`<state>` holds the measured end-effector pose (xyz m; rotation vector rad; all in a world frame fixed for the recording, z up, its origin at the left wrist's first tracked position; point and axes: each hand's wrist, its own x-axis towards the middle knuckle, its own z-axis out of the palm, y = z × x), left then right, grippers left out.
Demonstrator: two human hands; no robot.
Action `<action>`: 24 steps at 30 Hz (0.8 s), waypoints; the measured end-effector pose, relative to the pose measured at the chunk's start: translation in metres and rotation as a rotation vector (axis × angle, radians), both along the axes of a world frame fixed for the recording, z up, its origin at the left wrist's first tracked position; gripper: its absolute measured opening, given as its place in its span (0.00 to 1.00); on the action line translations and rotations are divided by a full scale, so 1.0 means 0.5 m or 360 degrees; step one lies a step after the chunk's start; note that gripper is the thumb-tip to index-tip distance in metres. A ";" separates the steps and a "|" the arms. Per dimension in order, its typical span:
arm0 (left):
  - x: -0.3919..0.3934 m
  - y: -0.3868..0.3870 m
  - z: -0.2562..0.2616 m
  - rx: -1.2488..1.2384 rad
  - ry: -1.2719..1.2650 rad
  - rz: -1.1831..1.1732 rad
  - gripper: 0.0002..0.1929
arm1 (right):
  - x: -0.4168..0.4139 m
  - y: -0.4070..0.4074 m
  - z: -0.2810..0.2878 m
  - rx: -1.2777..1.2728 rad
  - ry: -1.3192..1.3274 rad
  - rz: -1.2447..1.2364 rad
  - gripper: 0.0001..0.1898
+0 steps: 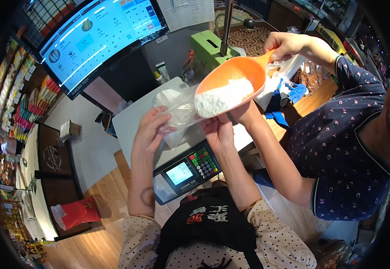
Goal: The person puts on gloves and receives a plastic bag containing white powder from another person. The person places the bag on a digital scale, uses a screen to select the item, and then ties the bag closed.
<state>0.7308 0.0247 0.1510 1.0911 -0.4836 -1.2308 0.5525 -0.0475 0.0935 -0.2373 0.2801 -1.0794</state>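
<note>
My left hand grips one side of a clear plastic bag above a platform scale. At the bag's other side is my right hand, palm up, its fingers partly hidden under a scoop; it seems to hold the bag's edge. The orange scoop tilts towards the bag mouth, with white powder in it. A co-worker's hand holds the scoop handle, and that person's other hand is beneath the scoop. A whitish bag lies on the scale under the clear one.
A lit monitor stands behind the scale. The scale's keypad faces me. A green press-like device with a metal post stands at the back. Blue gloves lie to the right, near the co-worker. A red sack is at left.
</note>
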 end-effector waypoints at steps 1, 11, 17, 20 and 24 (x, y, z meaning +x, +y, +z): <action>0.011 -0.017 0.005 0.0112 -0.0257 0.0021 0.07 | -0.001 -0.002 0.001 0.0096 0.0015 0.0002 0.16; 0.060 -0.118 0.059 -0.0010 -0.0184 0.0249 0.09 | 0.021 0.024 0.017 0.0314 0.0006 -0.0098 0.11; 0.062 -0.093 0.079 0.0163 -0.0433 -0.0007 0.12 | 0.004 0.054 -0.022 0.0223 0.0029 0.0013 0.08; 0.065 -0.081 0.092 0.0224 -0.0605 -0.0081 0.13 | 0.012 0.060 -0.013 0.0176 0.0164 0.0098 0.07; 0.052 -0.080 0.105 0.0269 -0.0664 0.0015 0.13 | 0.017 0.039 0.064 0.1156 -0.0865 0.1106 0.07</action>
